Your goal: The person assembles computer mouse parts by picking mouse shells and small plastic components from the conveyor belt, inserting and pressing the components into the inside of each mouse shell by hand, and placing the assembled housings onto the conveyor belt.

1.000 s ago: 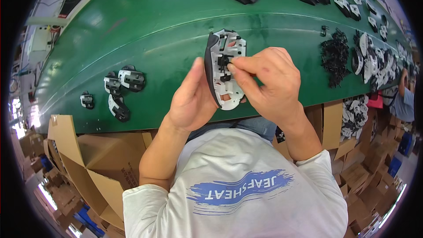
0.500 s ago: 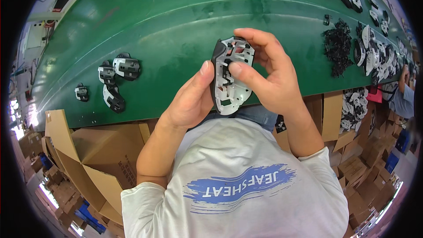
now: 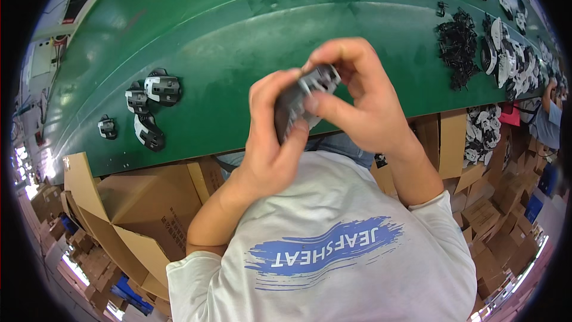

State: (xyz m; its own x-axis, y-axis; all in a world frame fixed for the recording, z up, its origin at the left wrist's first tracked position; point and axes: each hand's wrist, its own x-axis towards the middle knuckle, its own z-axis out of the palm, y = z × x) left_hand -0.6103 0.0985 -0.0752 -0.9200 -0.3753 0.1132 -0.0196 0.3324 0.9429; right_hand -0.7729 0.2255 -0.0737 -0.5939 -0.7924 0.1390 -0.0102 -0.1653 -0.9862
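A black and light-grey computer mouse shell is held up over the near edge of the green table, tilted and slightly blurred. My left hand wraps around its left side, thumb on the near part. With thumb and curled fingers, my right hand grips the far right end of the shell. Fingers cover much of it, and its inner side is mostly hidden. Several more mouse shells lie on the table to the left, one of them apart from the rest.
A heap of small black parts sits at the right, beside a pile of white and black shells. Below the table's edge stand an open cardboard box on the left and a box of white parts on the right. Another person's arm shows far right.
The shell has been turned from showing its open white inside to a tilted view of its dark side. My left hand has shifted from a flat hold to wrapping around it.
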